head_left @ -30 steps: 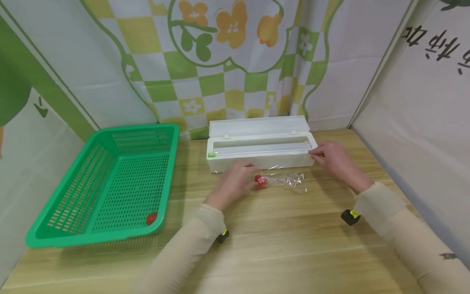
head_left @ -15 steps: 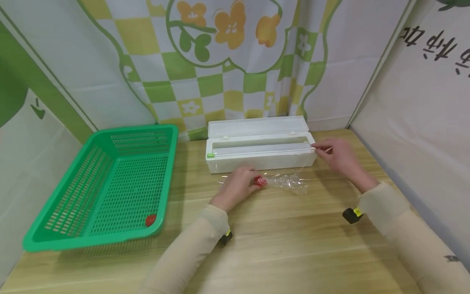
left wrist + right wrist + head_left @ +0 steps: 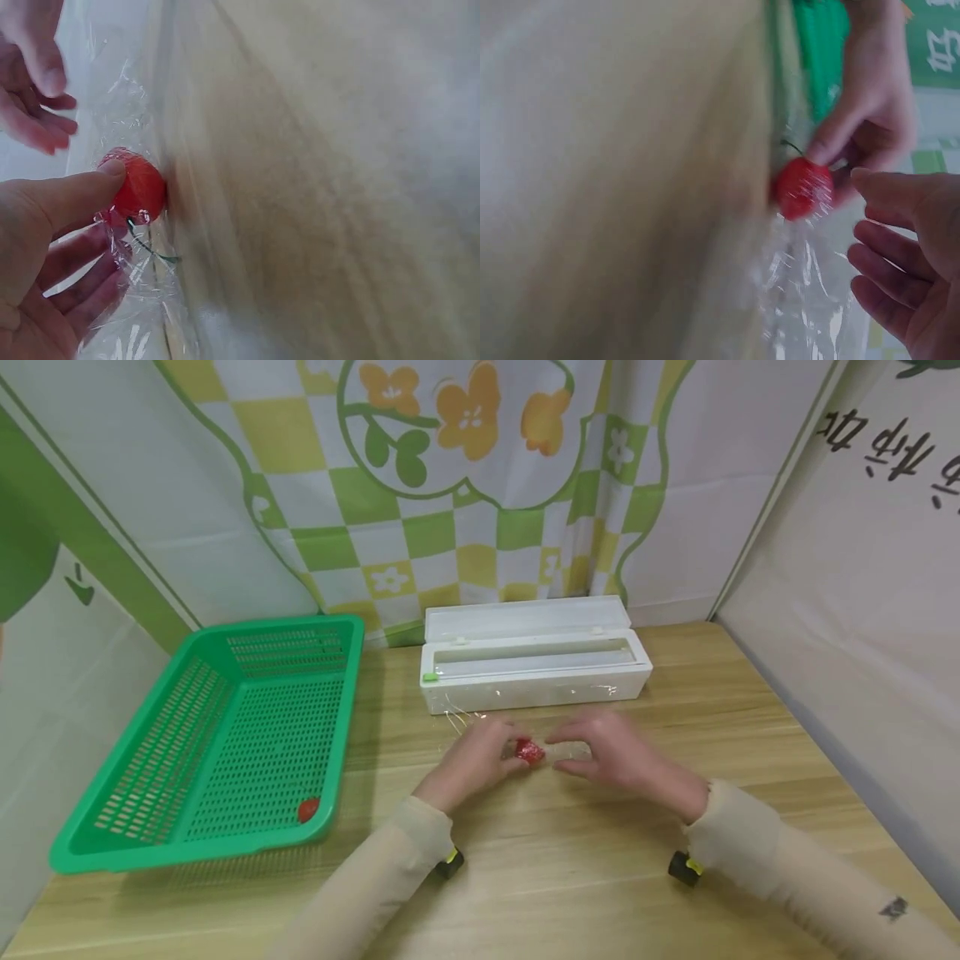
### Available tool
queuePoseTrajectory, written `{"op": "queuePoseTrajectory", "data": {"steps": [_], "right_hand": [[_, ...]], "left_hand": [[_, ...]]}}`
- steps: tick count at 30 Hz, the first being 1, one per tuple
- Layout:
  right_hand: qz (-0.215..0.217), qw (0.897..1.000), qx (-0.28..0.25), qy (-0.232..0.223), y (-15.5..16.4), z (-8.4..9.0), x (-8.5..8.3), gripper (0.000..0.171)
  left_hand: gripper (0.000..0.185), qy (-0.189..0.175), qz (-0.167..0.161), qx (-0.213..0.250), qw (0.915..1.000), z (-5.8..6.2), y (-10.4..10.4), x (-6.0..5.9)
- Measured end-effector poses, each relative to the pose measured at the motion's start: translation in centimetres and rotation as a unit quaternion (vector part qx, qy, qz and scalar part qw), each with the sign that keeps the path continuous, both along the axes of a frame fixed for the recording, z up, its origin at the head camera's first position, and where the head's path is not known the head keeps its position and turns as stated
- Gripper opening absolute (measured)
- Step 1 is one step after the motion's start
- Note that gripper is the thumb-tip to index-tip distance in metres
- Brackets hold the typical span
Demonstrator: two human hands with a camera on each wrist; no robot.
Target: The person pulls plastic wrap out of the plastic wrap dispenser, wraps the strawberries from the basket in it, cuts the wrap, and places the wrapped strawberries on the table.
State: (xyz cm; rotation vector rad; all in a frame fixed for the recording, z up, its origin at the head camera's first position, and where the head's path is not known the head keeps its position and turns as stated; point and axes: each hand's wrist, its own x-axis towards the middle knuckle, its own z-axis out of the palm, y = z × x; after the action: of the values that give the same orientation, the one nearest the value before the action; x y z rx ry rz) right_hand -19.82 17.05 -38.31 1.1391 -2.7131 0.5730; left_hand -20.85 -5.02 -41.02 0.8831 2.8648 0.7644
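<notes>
A small red fruit [image 3: 529, 751] with a thin green stem lies in clear cling film in front of the white film box. My left hand [image 3: 480, 756] pinches it between thumb and fingers; the left wrist view shows the thumb on top of the red fruit [image 3: 139, 184]. Crinkled cling film [image 3: 810, 292] trails from the fruit on both sides. My right hand [image 3: 611, 756] is just right of the fruit, thumb and fingers spread apart over the film's end. In the right wrist view the right hand [image 3: 915, 247] holds nothing.
Behind the hands stands the white cling film box [image 3: 536, 689], lid raised, film roll inside, a green slider [image 3: 430, 677] at its left end. A green basket [image 3: 345, 727] on the left holds another red fruit [image 3: 307, 810]. A patterned curtain [image 3: 472, 527] hangs behind.
My right hand has left the box's right end and come left and nearer, beside the fruit. My left hand has closed on the fruit and drawn it slightly nearer. Film now hangs looser over the box front.
</notes>
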Motion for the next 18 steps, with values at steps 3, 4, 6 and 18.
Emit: {"op": "queuePoseTrajectory", "data": {"steps": [3, 4, 6, 18], "right_hand": [[0.015, 1.0, 0.004, 0.011, -0.7, -0.8, 0.6, 0.034], [0.02, 1.0, 0.003, 0.012, -0.9, -1.0, 0.8, 0.035], [0.03, 0.999, -0.009, 0.006, -1.2, -1.5, 1.0, 0.035], [0.045, 0.995, -0.056, -0.063, -2.4, -3.1, 2.1, 0.027]], "left_hand": [[0.017, -0.011, -0.003, 0.01, 0.9999, 0.2, -0.2, 0.6], [0.021, -0.016, -0.003, 0.014, 0.9998, 0.3, -0.3, 0.9], [0.029, -0.02, -0.006, 0.02, 0.9996, 0.3, -0.6, 1.2], [0.026, -0.072, -0.043, 0.032, 0.996, 0.4, -1.9, 3.6]]}}
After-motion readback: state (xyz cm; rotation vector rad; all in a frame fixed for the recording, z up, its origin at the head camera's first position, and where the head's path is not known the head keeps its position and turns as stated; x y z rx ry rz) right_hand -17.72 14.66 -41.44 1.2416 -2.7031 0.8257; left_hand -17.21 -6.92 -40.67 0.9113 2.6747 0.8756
